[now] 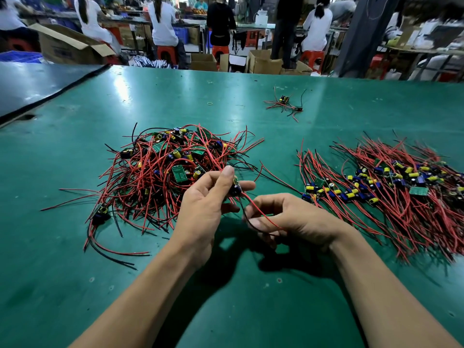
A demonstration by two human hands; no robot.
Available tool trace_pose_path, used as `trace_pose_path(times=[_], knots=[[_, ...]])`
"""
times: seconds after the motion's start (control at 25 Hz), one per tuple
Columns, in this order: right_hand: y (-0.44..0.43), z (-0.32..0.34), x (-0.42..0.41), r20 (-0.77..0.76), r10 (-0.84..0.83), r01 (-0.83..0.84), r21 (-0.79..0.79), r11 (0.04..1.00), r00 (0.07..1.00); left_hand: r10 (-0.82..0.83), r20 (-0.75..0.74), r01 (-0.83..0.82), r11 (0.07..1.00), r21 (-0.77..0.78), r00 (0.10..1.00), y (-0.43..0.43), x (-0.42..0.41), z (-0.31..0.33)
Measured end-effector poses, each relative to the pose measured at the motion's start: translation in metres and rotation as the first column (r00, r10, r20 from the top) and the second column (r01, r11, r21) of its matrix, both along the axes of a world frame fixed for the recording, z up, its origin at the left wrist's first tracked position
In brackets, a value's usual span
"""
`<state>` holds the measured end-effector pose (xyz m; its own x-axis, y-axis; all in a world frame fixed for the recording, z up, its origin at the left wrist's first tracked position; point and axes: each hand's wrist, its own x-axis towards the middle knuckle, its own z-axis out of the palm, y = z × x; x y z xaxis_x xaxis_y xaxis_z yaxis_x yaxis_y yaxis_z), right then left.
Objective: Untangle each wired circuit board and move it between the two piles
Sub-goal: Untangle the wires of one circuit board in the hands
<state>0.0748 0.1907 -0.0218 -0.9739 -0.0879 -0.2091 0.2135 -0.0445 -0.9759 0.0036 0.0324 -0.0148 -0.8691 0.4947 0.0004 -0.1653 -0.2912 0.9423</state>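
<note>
A tangled pile (170,169) of small green circuit boards with red and black wires lies left of centre on the green table (226,297). To the right lies a combed-out pile (391,189), its wires running roughly parallel. My left hand (208,204) pinches one small wired circuit board (236,188) between thumb and fingers, just above the table between the piles. My right hand (288,219) grips that board's red and black wires (261,219), which loop across its fingers.
A couple of loose wired boards (285,104) lie apart at the far middle of the table, with a small rubber band (209,103) to their left. Beyond the table's far edge, seated people, red stools and cardboard boxes (263,61) fill the workshop.
</note>
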Motion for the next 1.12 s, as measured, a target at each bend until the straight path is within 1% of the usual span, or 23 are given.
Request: trace_pose_path(times=[0.08,0.16,0.28,0.36,0.4,0.44,0.52,0.64,0.72,0.8,0.88,1.0,1.12], knots=[[-0.007,0.002,-0.003,-0.075,0.031,-0.028,0.04,0.999,0.997,0.02,0.014,-0.02,1.0,0.016,1.0,0.0,0.0,0.0],[-0.016,0.001,-0.006,-0.15,-0.007,0.007,0.0,1.0,0.989,0.043,0.02,-0.043,0.998,0.043,0.999,0.0,-0.002,0.0],[-0.026,0.004,-0.014,-0.227,-0.208,0.182,-0.13,0.975,0.951,0.055,0.014,-0.055,0.997,0.055,0.998,0.0,-0.004,0.001],[-0.028,0.005,-0.018,-0.261,-0.374,0.345,-0.148,0.927,0.89,0.062,0.031,-0.064,0.996,0.062,0.998,-0.001,-0.004,0.001],[-0.027,0.006,-0.019,-0.272,-0.433,0.401,-0.166,0.901,0.86,0.063,0.025,-0.064,0.996,0.058,0.998,-0.002,-0.004,0.0],[-0.026,0.006,-0.02,-0.267,-0.472,0.431,-0.2,0.88,0.84,0.055,0.009,-0.056,0.997,0.058,0.998,-0.002,-0.003,-0.001],[-0.024,0.009,-0.019,-0.212,-0.506,0.439,-0.295,0.849,0.836,0.017,-0.005,-0.016,0.995,0.098,1.0,-0.002,-0.002,-0.002],[-0.017,0.014,-0.017,-0.069,-0.506,0.43,-0.438,0.789,0.86,-0.101,0.031,0.094,0.978,0.187,0.994,-0.002,-0.001,-0.002],[-0.013,0.015,-0.015,-0.023,-0.465,0.4,-0.473,0.785,0.885,-0.213,0.075,0.191,0.956,0.223,0.974,-0.003,0.0,-0.001],[-0.012,0.014,-0.013,-0.018,-0.408,0.352,-0.472,0.808,0.913,-0.3,0.148,0.262,0.936,0.234,0.942,-0.002,0.0,-0.001],[-0.015,0.013,-0.01,-0.038,-0.365,0.307,-0.466,0.83,0.93,-0.35,0.204,0.311,0.93,0.198,0.914,0.001,0.001,0.001],[-0.019,0.014,-0.007,-0.096,-0.31,0.231,-0.472,0.851,0.946,-0.39,0.198,0.375,0.921,0.109,0.899,0.003,0.004,0.001],[-0.016,0.012,-0.009,-0.097,-0.337,0.274,-0.395,0.877,0.937,-0.429,0.186,0.414,0.903,0.113,0.884,0.002,0.005,0.0]])
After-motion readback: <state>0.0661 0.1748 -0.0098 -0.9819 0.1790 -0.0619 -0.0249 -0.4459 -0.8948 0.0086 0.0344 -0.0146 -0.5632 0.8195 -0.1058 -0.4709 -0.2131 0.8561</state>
